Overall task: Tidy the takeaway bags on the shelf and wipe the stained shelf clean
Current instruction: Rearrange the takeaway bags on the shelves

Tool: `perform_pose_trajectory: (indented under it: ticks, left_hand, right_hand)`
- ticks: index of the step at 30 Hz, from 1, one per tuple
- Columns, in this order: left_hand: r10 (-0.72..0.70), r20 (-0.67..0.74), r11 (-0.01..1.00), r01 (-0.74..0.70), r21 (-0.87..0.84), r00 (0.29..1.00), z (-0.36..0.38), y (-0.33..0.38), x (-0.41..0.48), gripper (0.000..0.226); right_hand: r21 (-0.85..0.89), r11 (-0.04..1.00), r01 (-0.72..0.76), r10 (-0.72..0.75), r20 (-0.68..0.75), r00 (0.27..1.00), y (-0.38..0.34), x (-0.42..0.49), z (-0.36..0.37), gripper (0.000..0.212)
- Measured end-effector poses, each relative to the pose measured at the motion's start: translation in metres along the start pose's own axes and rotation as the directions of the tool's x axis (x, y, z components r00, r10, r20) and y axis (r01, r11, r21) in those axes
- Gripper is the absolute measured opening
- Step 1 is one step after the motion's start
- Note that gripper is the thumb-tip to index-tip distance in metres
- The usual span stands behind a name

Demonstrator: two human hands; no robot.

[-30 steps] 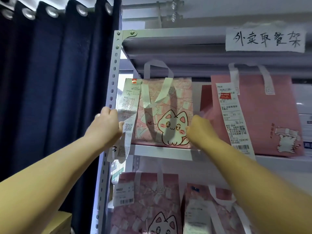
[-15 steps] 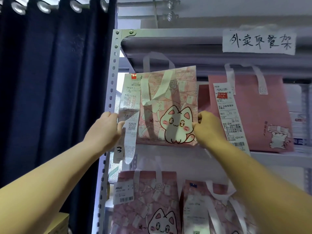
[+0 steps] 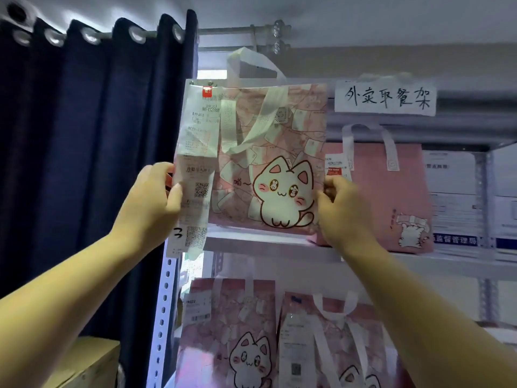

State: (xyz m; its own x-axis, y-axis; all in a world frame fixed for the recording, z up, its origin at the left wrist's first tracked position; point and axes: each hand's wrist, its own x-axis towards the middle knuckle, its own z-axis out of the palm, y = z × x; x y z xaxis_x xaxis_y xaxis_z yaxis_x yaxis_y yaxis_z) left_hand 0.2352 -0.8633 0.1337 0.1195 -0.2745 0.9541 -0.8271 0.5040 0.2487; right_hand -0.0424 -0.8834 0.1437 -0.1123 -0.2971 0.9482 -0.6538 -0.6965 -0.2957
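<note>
A pink takeaway bag with a white cat print (image 3: 268, 163) is held up in front of the grey metal shelf (image 3: 265, 243), its bottom just above the shelf board. My left hand (image 3: 152, 203) grips its left edge over the long white receipt (image 3: 195, 169). My right hand (image 3: 340, 208) grips its right edge. A plain pink bag with a small cat (image 3: 391, 197) stands on the same shelf behind and to the right. Two more cat-print bags (image 3: 232, 331) (image 3: 335, 343) stand on the shelf below.
A dark blue curtain (image 3: 84, 163) hangs left of the perforated shelf post (image 3: 162, 317). A handwritten paper sign (image 3: 386, 98) is taped to the upper shelf edge. White boxes (image 3: 458, 197) stand at the far right. A cardboard box (image 3: 89, 362) sits lower left.
Both hands have lifted the cat-print bag off the shelf board, up and toward me. The view has tilted upward.
</note>
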Motion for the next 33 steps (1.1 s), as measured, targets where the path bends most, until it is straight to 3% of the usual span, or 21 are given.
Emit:
perform_pose_trajectory:
  ticks: [6, 12, 23, 33]
  left_hand:
    - [0.078, -0.095, 0.996, -0.081, -0.029, 0.992, -0.019, 0.082, -0.023, 0.008]
    - [0.156, -0.146, 0.987, -0.161, -0.023, 0.977, -0.001, 0.183, -0.042, 0.023]
    - [0.213, 0.007, 0.957, -0.207, -0.201, 0.977, 0.118, 0.314, -0.066, 0.025]
    - [0.250, 0.097, 0.935, -0.215, -0.281, 0.963, 0.236, 0.361, -0.061, 0.027]
  right_hand:
    - [0.146, 0.986, 0.076, -0.078, 0.002, 0.997, 0.001, -0.009, -0.082, 0.020]
    - [0.013, 0.994, 0.107, -0.105, -0.141, 0.984, 0.032, -0.013, -0.180, 0.021]
    - [-0.252, 0.959, -0.130, 0.071, -0.230, 0.971, 0.138, -0.008, -0.320, 0.019]
    - [-0.313, 0.898, -0.308, 0.231, -0.260, 0.938, 0.232, 0.007, -0.361, 0.024]
